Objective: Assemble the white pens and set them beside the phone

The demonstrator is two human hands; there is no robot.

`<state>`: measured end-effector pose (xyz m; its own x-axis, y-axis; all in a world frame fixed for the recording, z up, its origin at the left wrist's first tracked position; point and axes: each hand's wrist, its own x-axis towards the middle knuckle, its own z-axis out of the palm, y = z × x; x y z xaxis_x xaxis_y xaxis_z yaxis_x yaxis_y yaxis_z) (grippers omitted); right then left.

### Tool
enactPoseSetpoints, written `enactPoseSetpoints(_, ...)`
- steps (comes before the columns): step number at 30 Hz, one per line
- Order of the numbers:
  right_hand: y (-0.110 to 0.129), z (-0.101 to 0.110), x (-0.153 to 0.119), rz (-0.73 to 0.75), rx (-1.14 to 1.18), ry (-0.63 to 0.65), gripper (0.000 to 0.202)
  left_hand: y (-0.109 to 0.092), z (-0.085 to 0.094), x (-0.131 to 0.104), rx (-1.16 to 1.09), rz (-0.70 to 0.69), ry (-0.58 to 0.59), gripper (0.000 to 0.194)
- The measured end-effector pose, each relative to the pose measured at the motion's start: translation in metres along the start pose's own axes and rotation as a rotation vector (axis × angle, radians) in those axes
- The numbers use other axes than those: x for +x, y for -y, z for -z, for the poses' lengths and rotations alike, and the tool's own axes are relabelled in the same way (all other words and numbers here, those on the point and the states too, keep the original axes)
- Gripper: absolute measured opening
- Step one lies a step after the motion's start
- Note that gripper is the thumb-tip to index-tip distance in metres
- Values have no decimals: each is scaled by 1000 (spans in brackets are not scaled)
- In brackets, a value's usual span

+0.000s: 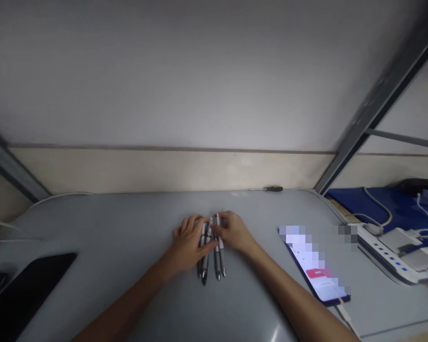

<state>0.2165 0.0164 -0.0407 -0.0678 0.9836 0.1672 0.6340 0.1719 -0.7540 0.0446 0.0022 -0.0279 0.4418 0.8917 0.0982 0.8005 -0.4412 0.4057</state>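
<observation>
Several white and grey pens [217, 259] lie side by side on the grey table [128, 223], their tips toward the near edge. They form two small groups with a narrow gap between them. My left hand [190, 242] is closed round the left group, thumb across its front. My right hand [233, 231] pinches the upper part of the right group between thumb and fingers. The two hands are close together, and the fingers hide parts of the pens.
A screwdriver [274, 189] lies at the table's back edge. On the right are a lit phone [316, 270] with a cable and a white power strip [385, 256] with chargers. A black object [32, 294] lies at left. Metal posts flank the wall.
</observation>
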Motion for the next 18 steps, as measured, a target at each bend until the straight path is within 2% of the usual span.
enactPoseSetpoints(4,2,1,-1,-12,-11,-17,18,0,-5,-1,3,-18,-17,41)
enactPoseSetpoints(10,6,3,-1,-19,-2,33,21,-1,-12,-3,33,-59,-40,46)
enactPoseSetpoints(18,7,3,-2,-18,-34,13,27,-2,-9,-1,21,-63,-8,44)
